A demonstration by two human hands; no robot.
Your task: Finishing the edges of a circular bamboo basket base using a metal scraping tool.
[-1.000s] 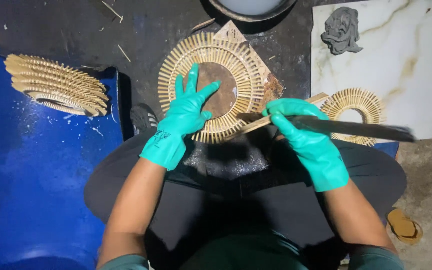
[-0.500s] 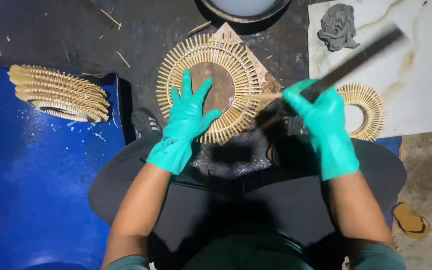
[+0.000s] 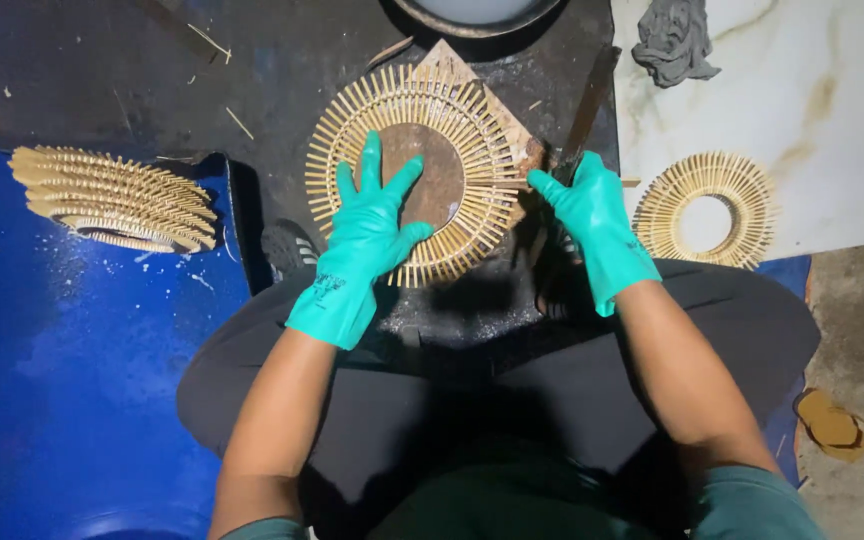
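Left hand (image 3: 367, 240): we press it flat, fingers spread, on the bamboo-stick ring (image 3: 417, 170)
Right hand (image 3: 592, 225): we grip the dark blade (image 3: 587, 110), upright, just right of the ring

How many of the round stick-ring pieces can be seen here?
At least 3: one ring under the left hand, one lone ring on the marble slab at right, and a stack on the blue surface at left, whose own count cannot be told.

Head view — straight down, close over lap
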